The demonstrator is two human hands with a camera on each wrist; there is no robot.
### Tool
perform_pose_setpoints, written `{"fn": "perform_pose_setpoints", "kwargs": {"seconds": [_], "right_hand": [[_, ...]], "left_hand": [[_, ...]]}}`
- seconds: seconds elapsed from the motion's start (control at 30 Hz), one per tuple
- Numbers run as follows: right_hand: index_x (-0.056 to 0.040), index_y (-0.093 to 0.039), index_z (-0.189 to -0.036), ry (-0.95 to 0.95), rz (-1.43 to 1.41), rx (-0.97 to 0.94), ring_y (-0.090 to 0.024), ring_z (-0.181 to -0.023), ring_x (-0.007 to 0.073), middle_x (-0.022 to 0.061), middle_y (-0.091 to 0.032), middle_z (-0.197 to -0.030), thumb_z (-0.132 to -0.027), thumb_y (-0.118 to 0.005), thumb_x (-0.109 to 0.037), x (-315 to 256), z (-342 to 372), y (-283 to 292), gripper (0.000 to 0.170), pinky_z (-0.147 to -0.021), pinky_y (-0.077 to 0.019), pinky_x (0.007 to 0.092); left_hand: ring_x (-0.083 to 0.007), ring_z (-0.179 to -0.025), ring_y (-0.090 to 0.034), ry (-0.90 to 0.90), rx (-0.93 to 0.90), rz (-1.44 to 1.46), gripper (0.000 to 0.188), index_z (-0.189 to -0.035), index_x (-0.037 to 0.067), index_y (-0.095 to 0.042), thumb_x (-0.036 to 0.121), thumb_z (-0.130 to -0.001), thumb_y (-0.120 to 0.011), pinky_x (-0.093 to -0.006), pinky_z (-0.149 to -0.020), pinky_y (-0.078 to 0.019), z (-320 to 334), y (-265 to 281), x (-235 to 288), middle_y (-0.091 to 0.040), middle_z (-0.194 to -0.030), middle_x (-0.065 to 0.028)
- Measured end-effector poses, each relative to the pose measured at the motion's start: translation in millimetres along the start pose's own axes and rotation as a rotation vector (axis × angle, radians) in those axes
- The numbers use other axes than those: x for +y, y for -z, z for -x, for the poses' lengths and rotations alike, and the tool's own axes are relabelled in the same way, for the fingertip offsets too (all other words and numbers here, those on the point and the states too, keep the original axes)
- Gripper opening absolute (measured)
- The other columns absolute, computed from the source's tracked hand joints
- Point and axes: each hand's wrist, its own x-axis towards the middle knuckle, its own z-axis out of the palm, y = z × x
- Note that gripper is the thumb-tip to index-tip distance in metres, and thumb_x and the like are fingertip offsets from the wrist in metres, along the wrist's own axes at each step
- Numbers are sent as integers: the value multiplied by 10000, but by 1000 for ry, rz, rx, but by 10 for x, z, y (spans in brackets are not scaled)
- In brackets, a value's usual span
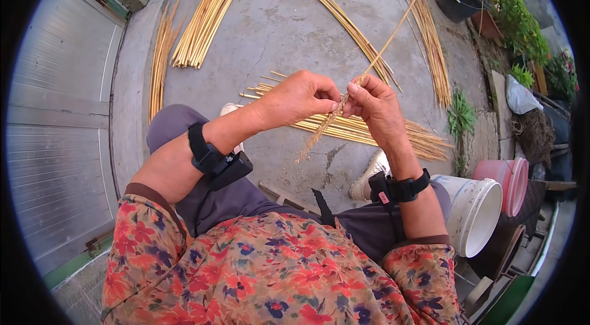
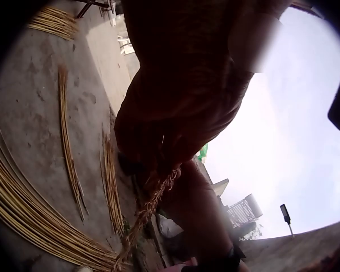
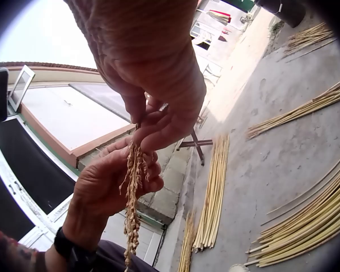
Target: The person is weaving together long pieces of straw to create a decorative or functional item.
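A long straw-coloured stalk (image 1: 398,28) slants up to the right, its seedy head (image 1: 318,134) pointing down toward the lap. My right hand (image 1: 382,110) pinches it between thumb and fingers at the base of the head. Close against it, my left hand (image 1: 299,99) pinches the same place with thumb and forefinger. The right wrist view shows the seed head (image 3: 132,209) hanging below both hands, the right hand (image 3: 153,73) above the left hand (image 3: 105,181). In the left wrist view the left hand (image 2: 181,90) is dark, with the seed head (image 2: 150,209) below it.
Under the hands a bundle of stalks (image 1: 344,130) lies on the concrete floor (image 1: 270,23). More bundles lie ahead: a thick one (image 1: 212,11), a thin one (image 1: 347,23) and one at right (image 1: 430,42). White (image 1: 476,214) and pink (image 1: 513,183) buckets stand at the right.
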Motion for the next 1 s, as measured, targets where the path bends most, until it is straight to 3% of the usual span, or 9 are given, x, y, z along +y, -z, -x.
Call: {"fn": "perform_pose_setpoints", "kwargs": {"seconds": [0.4,0.57,0.87,1.0], "right_hand": [[-21,-554,-840,11,9,4,-587,-606,101,44,-584,-683,-860,-575,-170,-6,19,36,152,-565,-514,218],[-14,-556,-862,32,63,12,-588,-611,100,47,-591,-691,-862,-571,-166,0,39,20,152,-569,-510,219],[-11,-560,-882,136,296,96,-560,-577,74,24,-577,-638,-855,-581,-149,65,70,-73,143,-533,-472,195],[-22,-560,-864,119,259,139,-553,-569,75,20,-569,-646,-857,-579,-161,33,68,-58,140,-519,-472,197]], "left_hand": [[-55,-718,-509,3,-40,155,135,-880,-13,-599,110,-835,-564,-216,-654,-426,-26,-4,-20,-578,-749,2],[-50,-642,-489,-47,50,-102,118,-846,-4,-602,85,-800,-540,-217,-590,-413,-8,-23,31,-570,-672,-6],[-60,-602,-483,26,72,-243,116,-783,-8,-575,95,-750,-533,-232,-554,-403,-10,4,58,-559,-630,-13],[-67,-603,-486,-21,105,-185,115,-782,-4,-576,98,-747,-534,-227,-559,-400,-28,44,-11,-558,-623,-19]]}}
